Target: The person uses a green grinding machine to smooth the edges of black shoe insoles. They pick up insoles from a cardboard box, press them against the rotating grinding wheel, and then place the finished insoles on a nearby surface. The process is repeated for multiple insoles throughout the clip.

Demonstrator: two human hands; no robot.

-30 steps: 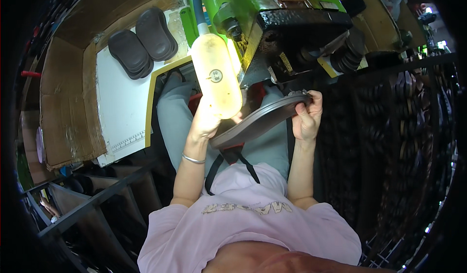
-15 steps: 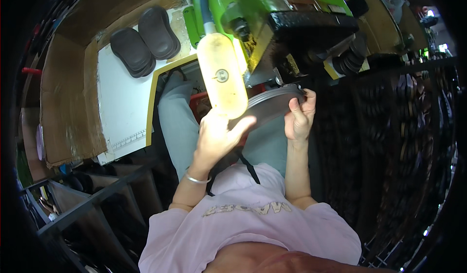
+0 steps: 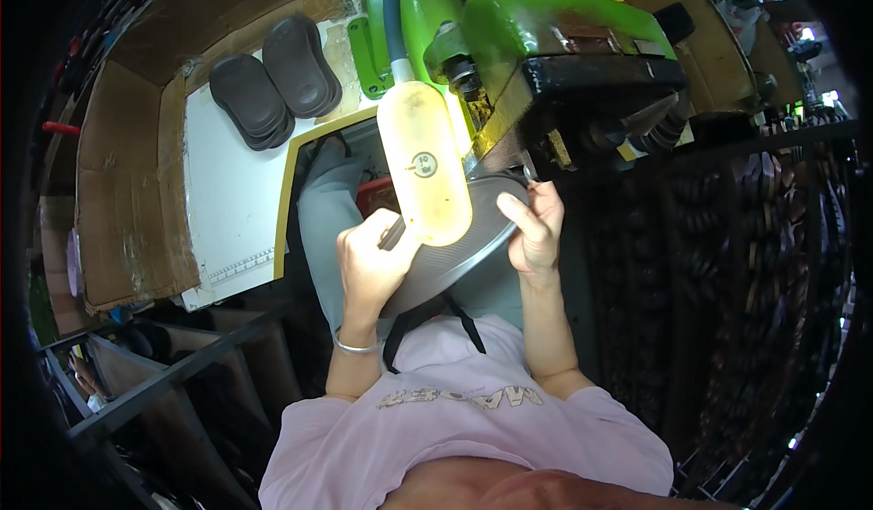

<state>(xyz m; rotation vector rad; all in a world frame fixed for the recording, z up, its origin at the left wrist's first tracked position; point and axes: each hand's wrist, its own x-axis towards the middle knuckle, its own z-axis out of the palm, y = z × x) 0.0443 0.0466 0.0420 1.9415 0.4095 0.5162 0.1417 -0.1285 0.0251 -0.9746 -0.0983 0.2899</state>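
Observation:
A dark grey shoe sole point(image 3: 482, 224) is held aslant above my lap, its finely ribbed broad face and paler rim showing. My left hand point(image 3: 371, 257) has its fingers curled on the sole's left edge. On the right, my right hand point(image 3: 535, 230) pinches the sole near its far end, thumb on the broad face. That far end lies close under the working head point(image 3: 486, 137) of a green machine point(image 3: 536, 19); whether they touch, I cannot tell. An oval pale-yellow lamp head point(image 3: 426, 160) hangs over part of the sole and hides it.
Two stacks of grey soles point(image 3: 250, 101) rest on a white tabletop point(image 3: 232, 210) with a yellow edge. A cardboard wall point(image 3: 136, 192) borders it. Compartment shelving point(image 3: 173, 374) is at lower left. Dark racks packed with soles point(image 3: 718, 265) fill the right side.
The sole has turned so its broad ribbed face shows more and now slants down toward my lap. My left hand has shifted left with fingers more curled; my right hand moved slightly left.

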